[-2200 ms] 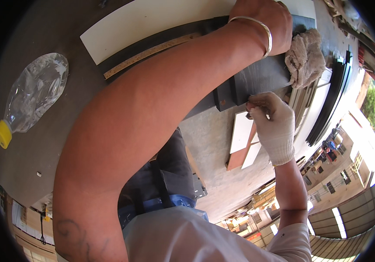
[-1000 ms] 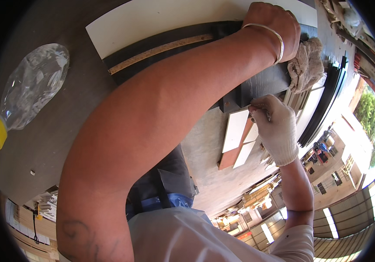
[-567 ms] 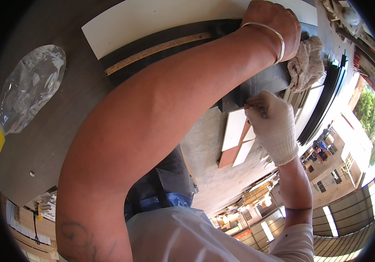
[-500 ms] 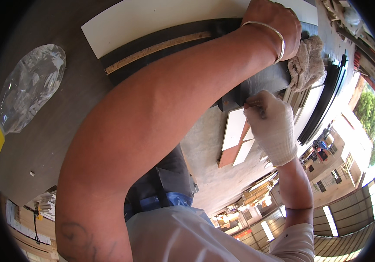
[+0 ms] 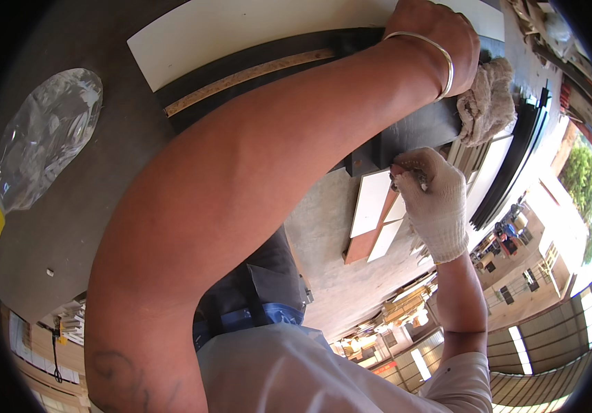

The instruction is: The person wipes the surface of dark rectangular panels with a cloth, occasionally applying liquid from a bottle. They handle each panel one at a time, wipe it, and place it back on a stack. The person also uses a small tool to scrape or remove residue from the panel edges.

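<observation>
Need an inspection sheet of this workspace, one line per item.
Surface: grey table, one small white scrap on it.
Workpieces: dark boards under the left forearm, one raw chipboard edge showing; white panel alongside.
Clutter: clear bottle, yellow cap, on its side; bunched cloth beside the left hand.
Hands: left bare, fingers mostly hidden; right hand gloved, fingers curled near the boards' edge, grip unclear.
Cables: possible dark cord, lower left.
Surroundings: black strips, foliage.
</observation>
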A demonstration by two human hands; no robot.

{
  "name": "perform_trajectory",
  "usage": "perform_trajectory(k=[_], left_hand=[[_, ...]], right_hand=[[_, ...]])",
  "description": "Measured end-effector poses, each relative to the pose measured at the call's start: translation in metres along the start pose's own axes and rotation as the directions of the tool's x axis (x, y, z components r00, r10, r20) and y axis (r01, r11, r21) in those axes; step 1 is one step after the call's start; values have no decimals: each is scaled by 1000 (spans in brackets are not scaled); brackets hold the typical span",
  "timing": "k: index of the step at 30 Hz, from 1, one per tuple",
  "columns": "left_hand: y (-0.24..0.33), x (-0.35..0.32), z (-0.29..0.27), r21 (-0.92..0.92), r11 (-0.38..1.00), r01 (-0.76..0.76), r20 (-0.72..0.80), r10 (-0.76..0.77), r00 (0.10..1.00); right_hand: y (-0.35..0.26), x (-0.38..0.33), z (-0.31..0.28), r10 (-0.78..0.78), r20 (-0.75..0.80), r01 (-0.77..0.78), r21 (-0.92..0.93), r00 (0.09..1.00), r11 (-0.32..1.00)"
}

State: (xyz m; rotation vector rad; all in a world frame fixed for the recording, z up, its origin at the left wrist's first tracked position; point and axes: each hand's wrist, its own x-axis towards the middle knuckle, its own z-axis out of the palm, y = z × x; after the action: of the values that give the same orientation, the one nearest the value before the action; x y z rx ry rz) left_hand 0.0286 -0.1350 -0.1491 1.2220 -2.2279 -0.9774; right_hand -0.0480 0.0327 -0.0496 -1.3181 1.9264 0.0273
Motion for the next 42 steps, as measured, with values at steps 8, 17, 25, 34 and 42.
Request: perform_trajectory(k=[8,17,25,34,42], left_hand=[[0,0,5,-35,999,-7,-25,6,1000],[21,3,-10,178,967,182,31,-190,981],[0,3,8,-43,999,8,-69,-11,998],[1,1,-1,-62,998,23,-29,-25,999],[1,1,12,-3,1000,18,-77,-18,997]], right_hand=[[-14,1,2,-69,-17,66,-143,997,988],[-28,0,10,-119,-30,96,-407,992,908],[-12,-1,12,-416,10,316,-669,909,673],[2,1,-1,-117,-37,110,-156,992,982],[-12,7,3,-147,-21,139,-218,989,966]])
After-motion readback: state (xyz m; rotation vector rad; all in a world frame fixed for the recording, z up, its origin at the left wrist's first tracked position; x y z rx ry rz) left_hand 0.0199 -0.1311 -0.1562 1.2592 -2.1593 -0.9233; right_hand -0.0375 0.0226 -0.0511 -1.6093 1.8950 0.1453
